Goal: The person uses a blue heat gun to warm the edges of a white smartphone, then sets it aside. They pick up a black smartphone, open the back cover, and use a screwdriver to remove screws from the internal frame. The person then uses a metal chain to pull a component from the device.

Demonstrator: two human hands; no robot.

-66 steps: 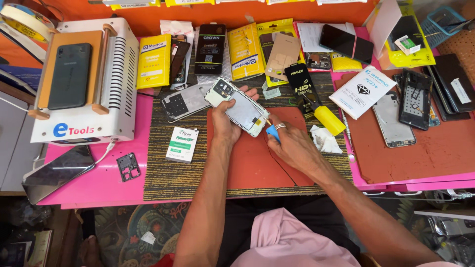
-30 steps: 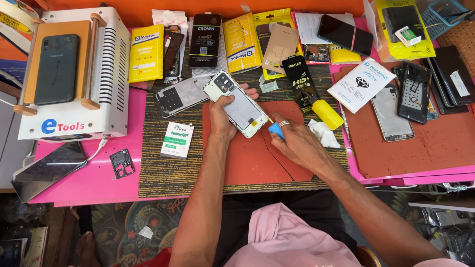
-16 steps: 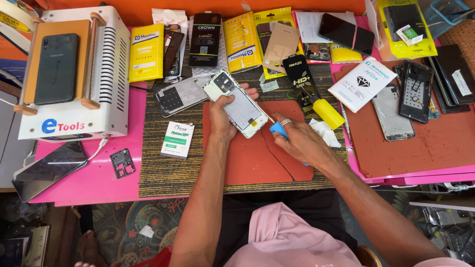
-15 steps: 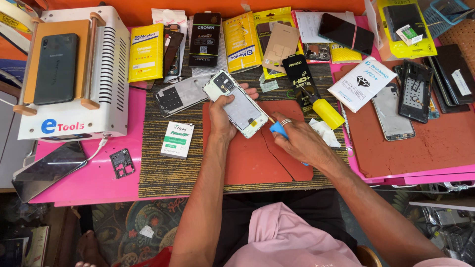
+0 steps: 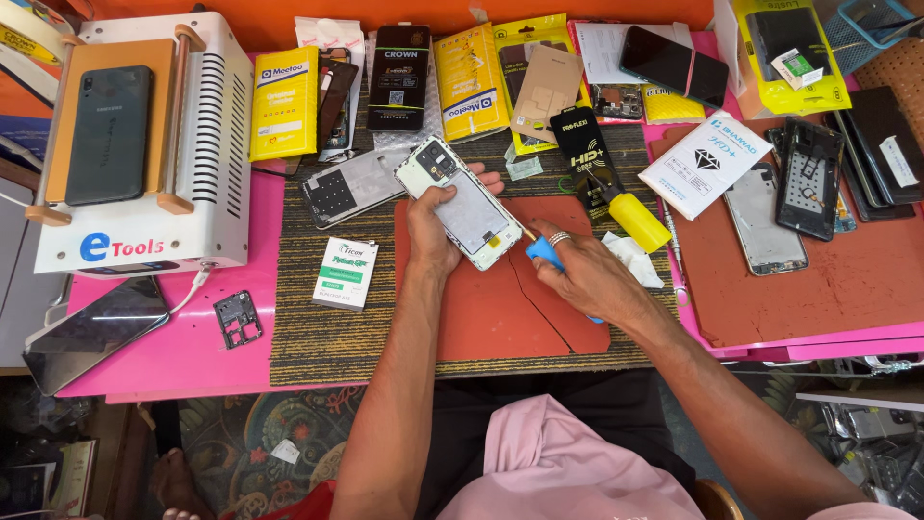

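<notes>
An opened white phone frame (image 5: 465, 205) is lying tilted over the top left corner of the red mat (image 5: 500, 308), near the middle of the tabletop. The left hand (image 5: 435, 223) is clamping it by its lower left side, fingers curling over the far edge. The right hand (image 5: 589, 279) is gripping a blue-handled screwdriver (image 5: 546, 253), its tip touching the frame's lower right corner. A grey back cover (image 5: 348, 185) is lying just left, and a yellow bottle (image 5: 635, 219) is resting just right of the mat's top edge.

Bare red mat (image 5: 500, 318) is left open below the hands; passage behind is blocked by packets (image 5: 470, 82) and a yellow bottle (image 5: 637, 220)
</notes>
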